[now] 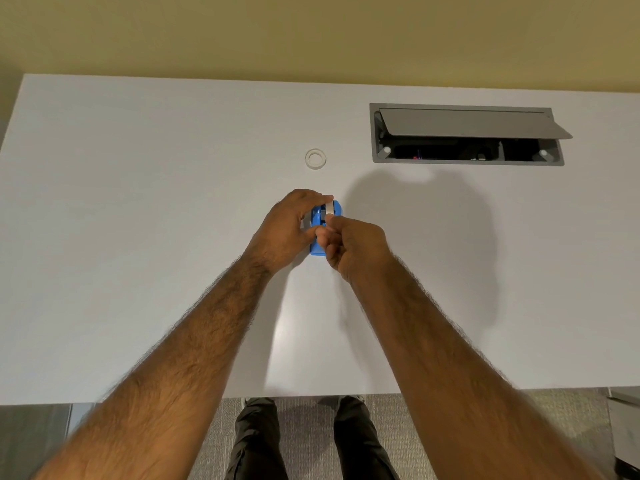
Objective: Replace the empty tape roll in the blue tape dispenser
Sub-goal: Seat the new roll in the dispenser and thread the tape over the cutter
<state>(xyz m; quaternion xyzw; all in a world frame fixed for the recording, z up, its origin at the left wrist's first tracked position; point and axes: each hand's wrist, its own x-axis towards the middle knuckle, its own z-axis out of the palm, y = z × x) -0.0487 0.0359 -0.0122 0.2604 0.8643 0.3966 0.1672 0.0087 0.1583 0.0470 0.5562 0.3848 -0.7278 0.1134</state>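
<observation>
Far on the table [138, 237], a bit left of the middle: a small white ring [315, 159], lying flat, well apart from both hands. Maybe the old empty roll, maybe a spare; hard to tell from here.

In the middle of the table: the blue tape dispenser [317, 249], sitting between the two hands. Left hand [289, 225] wrapped over its left side and top, fingers [313, 195] curled tight on the blue body, holding it down. A white tape roll [329, 209] showing in the far end of the dispenser.

Just right of that: right hand [353, 247], fingers pinched together over the middle of the dispenser, likely on the loose end of the tape. Too small and blurry to see the tape end itself.

Far right: an open gray hatch [465, 133] set in the table, with dark space inside. Not part of the job.

Things to watch for:
- Tape end slipping from the pinch and sticking back on the roll, if pulled too fast.
- Tape going crooked or folding on itself, if pulled off to one side.
- Roll popping out of its seat, if not pushed all the way in.
- Dispenser sliding on the smooth table, if the left hand lets go too soon.
</observation>
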